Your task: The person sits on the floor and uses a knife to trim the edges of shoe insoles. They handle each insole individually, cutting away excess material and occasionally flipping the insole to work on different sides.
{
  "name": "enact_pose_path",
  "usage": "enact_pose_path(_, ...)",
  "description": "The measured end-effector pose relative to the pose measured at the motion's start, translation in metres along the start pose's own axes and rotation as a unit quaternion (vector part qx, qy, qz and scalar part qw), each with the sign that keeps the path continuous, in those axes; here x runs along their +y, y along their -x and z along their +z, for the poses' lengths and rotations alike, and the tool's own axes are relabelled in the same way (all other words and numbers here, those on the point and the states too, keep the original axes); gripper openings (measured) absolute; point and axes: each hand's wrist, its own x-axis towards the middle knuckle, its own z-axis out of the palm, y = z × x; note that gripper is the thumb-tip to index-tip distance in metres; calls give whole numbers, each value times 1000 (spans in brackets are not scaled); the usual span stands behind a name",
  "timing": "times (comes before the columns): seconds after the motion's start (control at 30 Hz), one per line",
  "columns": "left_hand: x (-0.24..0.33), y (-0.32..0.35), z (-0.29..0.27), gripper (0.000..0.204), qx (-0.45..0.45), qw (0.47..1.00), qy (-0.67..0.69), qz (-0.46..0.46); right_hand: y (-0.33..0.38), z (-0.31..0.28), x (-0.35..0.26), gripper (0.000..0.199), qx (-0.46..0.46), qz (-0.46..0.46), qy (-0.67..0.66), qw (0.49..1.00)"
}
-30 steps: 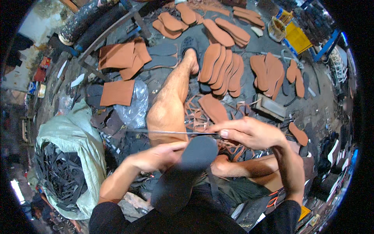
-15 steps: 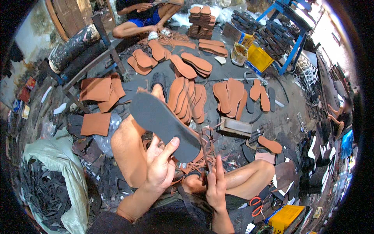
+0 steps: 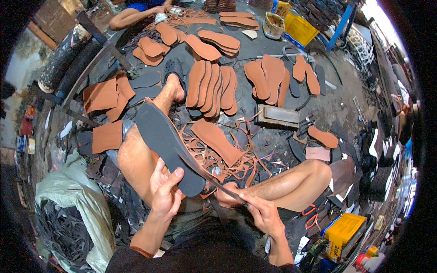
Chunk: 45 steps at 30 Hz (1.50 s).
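My left hand (image 3: pixel 165 193) is closed on the narrow end of a shoe sole (image 3: pixel 159 136), its thumb on the dark grey face. The sole is tilted in front of my knee, with a reddish-brown layer showing along its right edge. In my right hand (image 3: pixel 265 216) is a long, thin knife (image 3: pixel 225 188), its blade slanting up and left against that edge. Beyond the hands, a reddish-brown sheet piece (image 3: pixel 218 142) lies on a heap of trimmed strips (image 3: pixel 248 166).
Stacks of brown soles (image 3: pixel 205 88) lie ahead, near a rectangular block (image 3: pixel 278 117). Brown squares (image 3: pixel 107 138) and a sack of black scraps (image 3: pixel 82 200) are at left. Orange-handled scissors (image 3: pixel 311 217) and a yellow box (image 3: pixel 343 230) are at right. Another person's leg (image 3: pixel 129 18) shows at the back.
My left hand has shifted the sole left and down. The knife, upright and blurred before, now lies slanted along the sole's edge, with my right hand lower and farther right. The view has tipped downward.
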Motion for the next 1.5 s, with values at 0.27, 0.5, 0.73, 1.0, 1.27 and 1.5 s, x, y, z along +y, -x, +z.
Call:
enact_pose_path(0.27,-5,7,-16,65,-19,999,-6,-28,-94,78,-7,42,78,-33,-16,996)
enact_pose_path(0.5,-2,7,-26,69,-44,999,-9,-15,-165,80,-28,44,95,-115,-26,989)
enact_pose_path(0.73,-2,28,-41,67,-94,983,-152,-33,-181,76,-55,42,85,-214,-78,970)
enact_pose_path(1.0,60,18,-48,27,3,997,72,-22,-75,62,-43,41,-4,-106,-96,990)
enact_pose_path(1.27,35,28,-52,28,29,995,70,-58,29,34,13,43,-56,-33,28,997)
enact_pose_path(1.5,30,23,-34,33,60,996,-35,-49,-59,50,-8,49,1,-101,59,993)
